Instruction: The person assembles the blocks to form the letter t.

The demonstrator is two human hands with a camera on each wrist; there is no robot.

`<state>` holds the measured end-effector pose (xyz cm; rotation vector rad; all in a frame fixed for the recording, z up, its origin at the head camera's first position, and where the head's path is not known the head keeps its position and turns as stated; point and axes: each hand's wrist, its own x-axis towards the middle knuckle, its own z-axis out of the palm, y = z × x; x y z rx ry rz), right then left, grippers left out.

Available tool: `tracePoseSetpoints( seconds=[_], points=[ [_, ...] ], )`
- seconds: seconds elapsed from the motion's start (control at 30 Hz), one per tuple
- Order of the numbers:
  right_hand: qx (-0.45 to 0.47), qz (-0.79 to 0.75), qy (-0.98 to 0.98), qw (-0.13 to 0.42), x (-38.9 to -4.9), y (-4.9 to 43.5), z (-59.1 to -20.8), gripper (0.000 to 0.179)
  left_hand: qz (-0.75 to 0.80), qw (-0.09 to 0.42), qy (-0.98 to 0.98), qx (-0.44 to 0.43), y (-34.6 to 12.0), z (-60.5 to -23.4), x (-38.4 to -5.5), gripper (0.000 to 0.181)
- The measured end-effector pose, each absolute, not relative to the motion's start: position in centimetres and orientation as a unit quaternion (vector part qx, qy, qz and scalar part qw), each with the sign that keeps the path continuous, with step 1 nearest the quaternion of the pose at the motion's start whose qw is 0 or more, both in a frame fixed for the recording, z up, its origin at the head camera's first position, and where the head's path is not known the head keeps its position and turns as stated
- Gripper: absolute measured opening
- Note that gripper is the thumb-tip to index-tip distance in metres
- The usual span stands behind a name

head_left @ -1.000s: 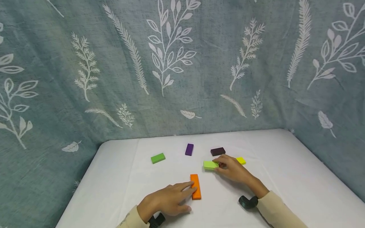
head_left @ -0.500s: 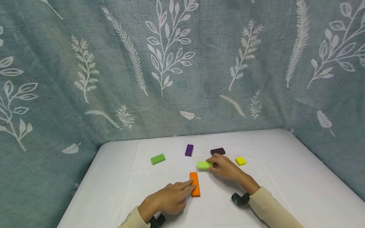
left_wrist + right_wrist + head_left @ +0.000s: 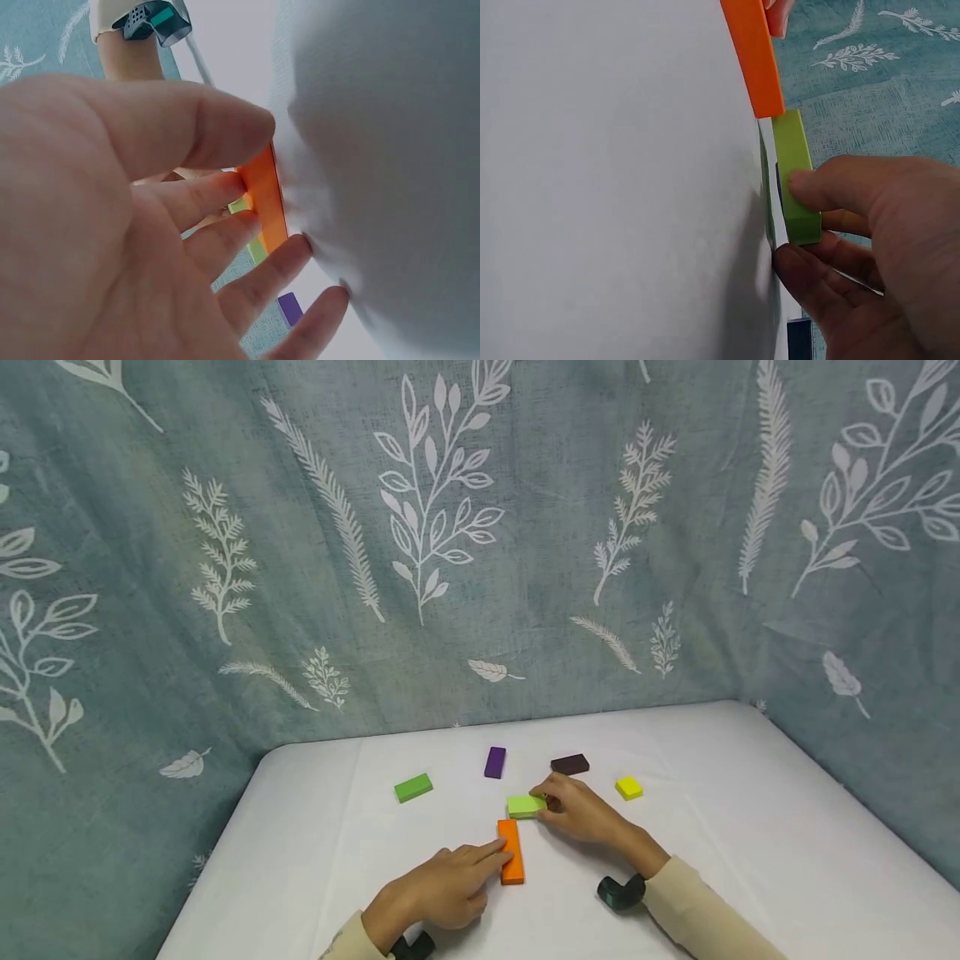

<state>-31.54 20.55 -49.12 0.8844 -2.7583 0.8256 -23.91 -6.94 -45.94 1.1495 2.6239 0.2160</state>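
Pinching a lime block [image 3: 521, 807], right fingers [image 3: 832, 184] over white tabletop [image 3: 360, 835], left fingers [image 3: 491, 863] straight on orange block [image 3: 515, 872], leaf-patterned curtain [image 3: 540, 577] behind.

On the table [image 3: 555, 910], the left hand [image 3: 450, 885] lies left of the front block [image 3: 512, 868], its fingertips on it. Just behind that block's far end sits the middle block [image 3: 520, 807], its right end between the fingers of the right hand [image 3: 581, 814]. The leftmost block [image 3: 413, 787] lies behind and left, the back block [image 3: 495, 762] behind the middle one, the back-right block [image 3: 570, 764] behind the right hand, the rightmost block [image 3: 629, 787] right of it.
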Motion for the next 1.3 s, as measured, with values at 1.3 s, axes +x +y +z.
tracePoseSetpoints(
  seconds=[1.3],
  points=[
    [0.301,0.268,-0.913,0.059,-31.39,20.32,-49.84,0.027,0.082,0.150,0.902,0.395,-7.35,-45.76,-23.85,0.063]
  ],
)
